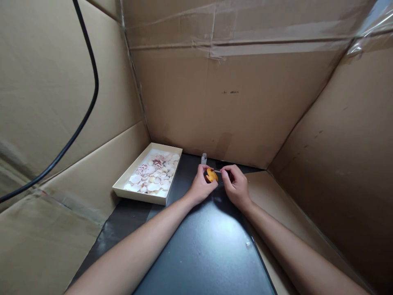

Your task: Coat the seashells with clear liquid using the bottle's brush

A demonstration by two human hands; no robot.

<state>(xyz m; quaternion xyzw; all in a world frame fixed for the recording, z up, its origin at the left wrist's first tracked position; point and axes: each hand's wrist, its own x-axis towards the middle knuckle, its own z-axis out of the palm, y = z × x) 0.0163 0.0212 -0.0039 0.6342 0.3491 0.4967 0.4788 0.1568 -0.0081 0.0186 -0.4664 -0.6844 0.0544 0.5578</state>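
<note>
My left hand (202, 183) is closed around a small orange-yellow piece (211, 175) with a dark part; its exact kind is too small to make out. Between the pinched fingers of my right hand (236, 184) is a thin stick-like tool (217, 171), pointing left. Its tip reaches the upper edge of the orange-yellow piece, though I cannot tell whether they touch. Just behind my left hand stands a small clear bottle (204, 158), upright. Both hands are above the dark table (211, 241).
A shallow cream box (139, 197) of white and reddish seashells (153, 176) sits on the left. Cardboard walls (208, 98) enclose the back and sides. A black cable (95, 78) hangs at upper left. A cardboard sheet (273, 200) lies at right.
</note>
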